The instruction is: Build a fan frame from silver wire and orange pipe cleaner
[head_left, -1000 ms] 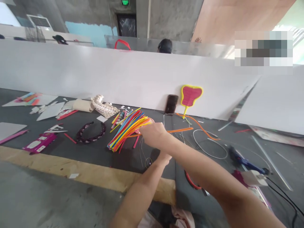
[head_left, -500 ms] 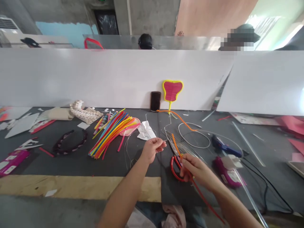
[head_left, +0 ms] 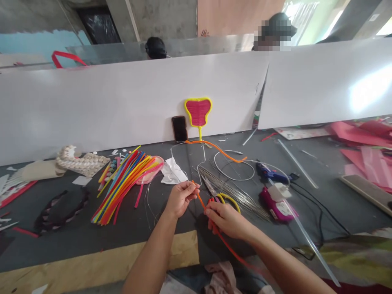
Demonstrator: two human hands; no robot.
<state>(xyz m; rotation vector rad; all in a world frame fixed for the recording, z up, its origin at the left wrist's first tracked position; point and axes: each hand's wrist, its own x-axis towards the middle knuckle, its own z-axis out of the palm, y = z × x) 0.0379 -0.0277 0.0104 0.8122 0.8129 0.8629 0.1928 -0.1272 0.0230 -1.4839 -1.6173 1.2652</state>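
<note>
Crowded grey table (head_left: 70, 237), and your left grip (head_left: 180, 198) and right grip (head_left: 225, 218) both pinch the orange strip (head_left: 200, 201) between them; careless sweeping could snag the scissors (head_left: 209, 185) just beyond your right grip!

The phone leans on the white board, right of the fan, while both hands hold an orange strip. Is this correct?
Not quite: the head view shows the phone left of the fan. It does lean on the white board, and the left hand and right hand hold an orange strip.
</note>
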